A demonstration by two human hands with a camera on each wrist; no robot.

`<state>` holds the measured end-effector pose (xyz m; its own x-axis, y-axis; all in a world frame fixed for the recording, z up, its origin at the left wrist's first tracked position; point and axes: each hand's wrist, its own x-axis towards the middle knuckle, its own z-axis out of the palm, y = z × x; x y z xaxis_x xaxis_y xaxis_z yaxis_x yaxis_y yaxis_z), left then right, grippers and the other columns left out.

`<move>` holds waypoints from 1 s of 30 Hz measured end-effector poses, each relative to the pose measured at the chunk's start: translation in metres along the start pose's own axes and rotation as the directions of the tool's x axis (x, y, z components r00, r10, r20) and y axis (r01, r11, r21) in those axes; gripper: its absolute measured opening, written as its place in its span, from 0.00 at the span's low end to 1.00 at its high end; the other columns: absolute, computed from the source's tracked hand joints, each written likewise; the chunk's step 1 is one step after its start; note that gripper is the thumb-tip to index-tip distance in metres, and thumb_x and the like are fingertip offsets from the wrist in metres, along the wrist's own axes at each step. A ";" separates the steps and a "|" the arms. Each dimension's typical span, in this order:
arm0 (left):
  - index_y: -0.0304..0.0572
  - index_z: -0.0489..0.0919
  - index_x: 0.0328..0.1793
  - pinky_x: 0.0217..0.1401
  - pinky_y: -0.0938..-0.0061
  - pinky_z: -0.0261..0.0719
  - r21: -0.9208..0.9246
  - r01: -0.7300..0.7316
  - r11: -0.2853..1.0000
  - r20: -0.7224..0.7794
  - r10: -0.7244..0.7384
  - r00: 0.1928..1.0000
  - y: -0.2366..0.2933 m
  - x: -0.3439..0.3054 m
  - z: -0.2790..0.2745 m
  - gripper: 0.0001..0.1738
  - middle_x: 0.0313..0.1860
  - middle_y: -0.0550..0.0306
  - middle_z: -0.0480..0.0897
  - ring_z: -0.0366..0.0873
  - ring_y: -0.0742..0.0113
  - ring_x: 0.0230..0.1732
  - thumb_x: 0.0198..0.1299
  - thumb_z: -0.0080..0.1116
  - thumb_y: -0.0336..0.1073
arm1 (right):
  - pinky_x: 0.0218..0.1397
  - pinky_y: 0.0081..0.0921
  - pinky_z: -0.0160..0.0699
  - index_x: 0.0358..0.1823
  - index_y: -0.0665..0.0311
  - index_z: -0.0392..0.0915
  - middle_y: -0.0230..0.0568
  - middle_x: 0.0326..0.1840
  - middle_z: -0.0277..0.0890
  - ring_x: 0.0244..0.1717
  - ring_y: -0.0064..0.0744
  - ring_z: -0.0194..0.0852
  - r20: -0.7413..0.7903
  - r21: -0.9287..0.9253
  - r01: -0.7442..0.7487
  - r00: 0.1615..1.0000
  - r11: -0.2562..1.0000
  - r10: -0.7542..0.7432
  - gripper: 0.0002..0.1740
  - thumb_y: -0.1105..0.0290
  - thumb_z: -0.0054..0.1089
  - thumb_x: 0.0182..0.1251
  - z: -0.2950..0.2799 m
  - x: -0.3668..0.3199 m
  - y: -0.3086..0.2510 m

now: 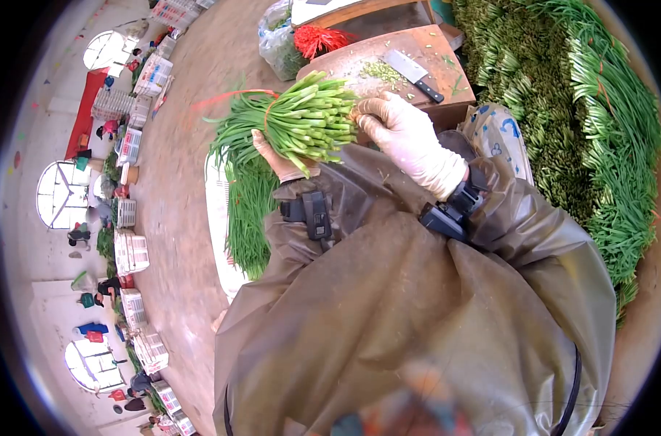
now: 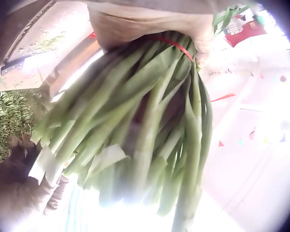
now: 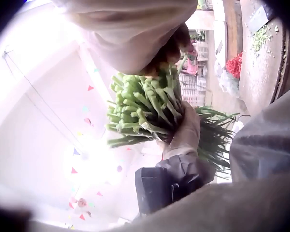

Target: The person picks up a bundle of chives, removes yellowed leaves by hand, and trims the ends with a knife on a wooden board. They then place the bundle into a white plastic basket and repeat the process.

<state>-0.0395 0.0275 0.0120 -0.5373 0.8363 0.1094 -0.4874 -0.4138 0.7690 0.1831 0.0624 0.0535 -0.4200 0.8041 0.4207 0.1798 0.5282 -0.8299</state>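
My left hand [image 1: 276, 156] grips a bundle of long green leafy stalks [image 1: 312, 120] around its middle, close to a red tie [image 2: 171, 43]. The pale cut ends point right, toward my other hand, and the leaves hang off to the left. My right hand [image 1: 410, 138], in a whitish glove, is at the cut ends with its fingertips curled in. It pinches a stalk [image 2: 48, 162] at the edge of the bundle. In the right wrist view the curled fingers [image 3: 171, 53] sit right above the stalk ends, and the palm is hidden.
A cleaver [image 1: 410, 73] lies among green trimmings on a wooden board [image 1: 436, 47]. Behind are red ties [image 1: 319, 40] and a plastic bag [image 1: 276, 43]. Piled green stalks [image 1: 599, 131] line the right side. More greens [image 1: 247, 218] lie in a white crate [image 1: 218, 218] below my left hand.
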 end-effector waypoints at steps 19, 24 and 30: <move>0.45 0.70 0.73 0.71 0.46 0.69 -0.222 0.026 0.975 -0.067 -0.041 0.997 -0.004 0.014 -0.011 0.42 0.70 0.49 0.73 0.71 0.47 0.68 0.65 0.45 0.69 | 0.54 0.38 0.78 0.53 0.58 0.81 0.46 0.43 0.81 0.46 0.48 0.80 0.118 -0.025 0.103 0.988 0.994 -0.099 0.15 0.64 0.60 0.68 -0.021 -0.010 0.032; 0.42 0.72 0.69 0.70 0.53 0.72 -0.232 0.025 0.972 -0.204 -0.074 0.976 -0.003 0.005 0.002 0.41 0.65 0.50 0.78 0.75 0.51 0.64 0.63 0.52 0.67 | 0.54 0.40 0.79 0.56 0.58 0.79 0.48 0.47 0.80 0.48 0.50 0.80 0.562 -0.395 0.242 0.827 0.886 0.025 0.17 0.66 0.58 0.67 -0.008 -0.012 0.062; 0.43 0.73 0.68 0.69 0.54 0.72 -0.252 0.047 0.967 -0.086 -0.071 0.994 0.001 0.002 -0.001 0.38 0.64 0.53 0.78 0.75 0.53 0.63 0.62 0.56 0.64 | 0.53 0.37 0.79 0.54 0.55 0.81 0.45 0.46 0.80 0.49 0.48 0.80 0.371 -0.083 0.325 0.887 0.942 -0.273 0.14 0.68 0.59 0.67 -0.025 -0.019 0.004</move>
<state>-0.0418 0.0282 0.0127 -0.5587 0.8294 0.0002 -0.6699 -0.4514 0.5894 0.2137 0.0565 0.0510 -0.7521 0.4680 0.4640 0.1066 0.7812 -0.6151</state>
